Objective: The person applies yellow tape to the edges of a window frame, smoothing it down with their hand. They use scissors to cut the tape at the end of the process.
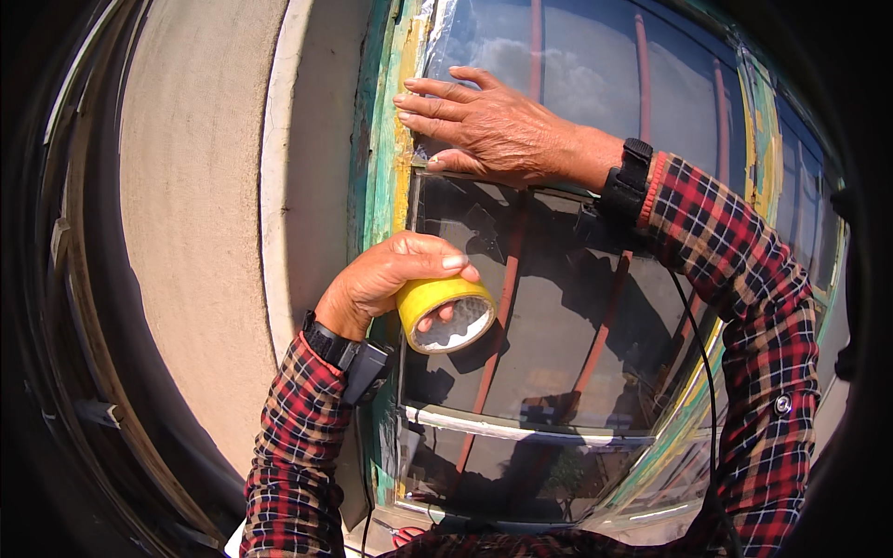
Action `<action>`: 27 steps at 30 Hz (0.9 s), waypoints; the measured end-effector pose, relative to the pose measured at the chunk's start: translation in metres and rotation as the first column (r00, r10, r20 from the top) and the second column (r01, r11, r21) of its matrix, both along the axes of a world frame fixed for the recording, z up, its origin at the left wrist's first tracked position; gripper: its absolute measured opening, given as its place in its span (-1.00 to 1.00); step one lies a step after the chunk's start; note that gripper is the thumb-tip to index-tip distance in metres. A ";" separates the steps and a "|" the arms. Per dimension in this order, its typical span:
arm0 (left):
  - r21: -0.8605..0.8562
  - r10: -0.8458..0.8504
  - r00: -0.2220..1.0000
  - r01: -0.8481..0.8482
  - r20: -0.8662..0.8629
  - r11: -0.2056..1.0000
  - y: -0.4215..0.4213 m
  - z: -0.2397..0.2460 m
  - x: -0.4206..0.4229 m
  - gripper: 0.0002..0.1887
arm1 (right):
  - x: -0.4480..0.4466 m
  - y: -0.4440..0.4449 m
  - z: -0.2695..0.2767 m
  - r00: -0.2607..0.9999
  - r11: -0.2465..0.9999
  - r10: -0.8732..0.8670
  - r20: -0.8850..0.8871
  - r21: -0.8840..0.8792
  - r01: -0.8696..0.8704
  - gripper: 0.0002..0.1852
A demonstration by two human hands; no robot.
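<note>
My left hand (380, 275) grips a roll of yellow adhesive tape (417, 300), thumb on top and fingertips inside the pale core. The roll hangs in front of the lower glass pane (544, 307). Higher up, my right hand (506, 132) lies flat with its fingers spread. Its fingertips touch the left upright of a wooden window frame (384, 160) with peeling green and yellow paint, and its palm is over the upper glass pane (586, 77). A strip of shiny clear film (438, 42) runs along the frame's inner edge, partly hidden by that hand.
Reddish bars (642, 84) stand behind the glass. A rough plaster wall (195, 209) rises on the left, with wooden pieces (94, 335) beyond it. Red-handled scissors (406, 536) lie at the bottom. A black cable (706, 356) hangs beside my right sleeve.
</note>
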State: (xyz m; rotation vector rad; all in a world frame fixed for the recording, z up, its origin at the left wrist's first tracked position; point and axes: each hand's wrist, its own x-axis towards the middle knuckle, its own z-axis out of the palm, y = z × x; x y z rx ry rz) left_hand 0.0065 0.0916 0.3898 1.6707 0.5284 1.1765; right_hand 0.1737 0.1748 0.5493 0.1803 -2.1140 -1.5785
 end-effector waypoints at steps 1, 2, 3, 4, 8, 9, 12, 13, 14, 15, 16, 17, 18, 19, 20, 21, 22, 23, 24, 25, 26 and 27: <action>0.001 -0.016 1.000 0.016 -0.012 1.000 -0.001 0.001 0.001 -0.70 | -0.001 0.001 -0.004 0.999 1.000 0.010 0.048 0.001 -0.010 -0.38; -0.005 -0.020 0.999 0.020 -0.027 1.000 -0.002 0.002 0.002 -0.71 | -0.002 0.003 -0.009 0.997 1.000 -0.028 0.068 -0.008 0.029 -0.37; -0.016 -0.005 0.999 0.005 -0.032 1.000 -0.004 0.002 0.004 -0.71 | -0.003 0.005 -0.013 0.985 0.990 -0.125 0.121 -0.046 0.131 -0.36; -0.026 0.007 0.999 -0.008 -0.038 1.000 -0.007 0.002 0.006 -0.72 | -0.004 0.008 -0.016 0.990 0.994 -0.099 0.100 -0.030 0.102 -0.36; -0.049 -0.023 0.999 0.021 -0.040 0.999 -0.013 -0.001 0.011 -0.72 | -0.006 0.011 -0.016 0.986 0.993 -0.114 0.119 0.031 0.111 -0.42; -0.057 -0.028 0.999 0.026 -0.039 0.998 -0.013 -0.001 0.012 -0.72 | -0.007 0.011 -0.014 0.990 0.997 -0.062 0.125 0.060 0.055 -0.43; -0.054 0.005 0.999 -0.008 -0.052 0.999 -0.012 -0.003 0.013 -0.73 | -0.009 0.008 -0.013 0.988 0.997 -0.053 0.144 0.068 0.043 -0.44; -0.035 -0.002 0.998 0.000 -0.056 0.999 -0.010 -0.004 0.013 -0.74 | -0.010 0.007 -0.014 0.985 0.998 -0.050 0.168 0.046 0.043 -0.44; -0.055 -0.008 0.997 0.004 -0.080 0.998 -0.010 -0.003 0.013 -0.74 | -0.011 0.006 -0.015 0.972 0.992 -0.125 0.201 0.005 0.127 -0.44; -0.066 -0.040 0.995 0.034 -0.091 0.997 -0.008 -0.004 0.012 -0.74 | -0.013 0.006 -0.016 0.971 1.000 -0.014 0.237 0.014 0.011 -0.44; -0.078 -0.055 0.993 0.047 -0.108 0.996 -0.007 -0.003 0.011 -0.74 | -0.015 0.005 -0.017 0.962 1.000 0.021 0.271 0.007 -0.024 -0.45; -0.053 -0.043 0.991 0.037 -0.127 0.998 -0.005 -0.004 0.011 -0.74 | -0.016 0.004 -0.016 0.952 0.998 0.068 0.297 -0.004 -0.069 -0.45; -0.027 -0.018 0.990 0.014 -0.138 1.000 -0.003 -0.005 0.013 -0.74 | -0.017 0.004 -0.017 0.935 1.000 0.009 0.354 -0.017 -0.003 -0.46; -0.002 0.009 0.988 -0.010 -0.151 1.000 0.000 -0.006 0.013 -0.74 | -0.016 0.004 -0.017 0.931 0.999 -0.039 0.363 0.032 0.029 -0.46; -0.025 -0.004 0.983 -0.001 -0.184 1.000 0.000 -0.006 0.012 -0.74 | -0.015 0.004 -0.017 0.931 1.000 -0.004 0.366 0.022 -0.004 -0.45; -0.030 -0.029 0.982 0.023 -0.189 0.999 0.001 -0.006 0.010 -0.74 | -0.014 0.004 -0.017 0.932 0.999 0.018 0.362 0.033 -0.032 -0.44; -0.036 -0.052 0.980 0.046 -0.192 0.998 0.002 -0.007 0.010 -0.75 | -0.012 0.004 -0.019 0.948 0.999 -0.012 0.317 -0.024 0.020 -0.43; -0.033 -0.053 0.978 0.048 -0.200 0.998 0.003 -0.007 0.010 -0.75 | -0.009 0.005 -0.021 0.965 0.997 0.021 0.262 -0.081 0.000 -0.43; -0.027 -0.055 0.980 0.051 -0.193 0.998 0.003 -0.008 0.010 -0.75 | -0.006 0.004 -0.023 0.974 0.988 0.011 0.228 -0.150 0.024 -0.42; -0.030 -0.035 0.978 0.029 -0.207 0.999 0.003 -0.007 0.012 -0.74 | -0.004 0.005 -0.019 0.980 0.999 0.000 0.201 -0.045 0.009 -0.41; -0.023 -0.013 0.978 0.008 -0.210 1.000 0.002 -0.008 0.013 -0.74 | -0.003 0.004 -0.021 0.977 0.995 0.091 0.192 -0.068 -0.079 -0.43; -0.023 0.022 0.976 -0.028 -0.216 0.999 0.002 -0.006 0.014 -0.74 | -0.003 0.004 -0.018 0.981 0.995 0.042 0.192 -0.092 -0.025 -0.45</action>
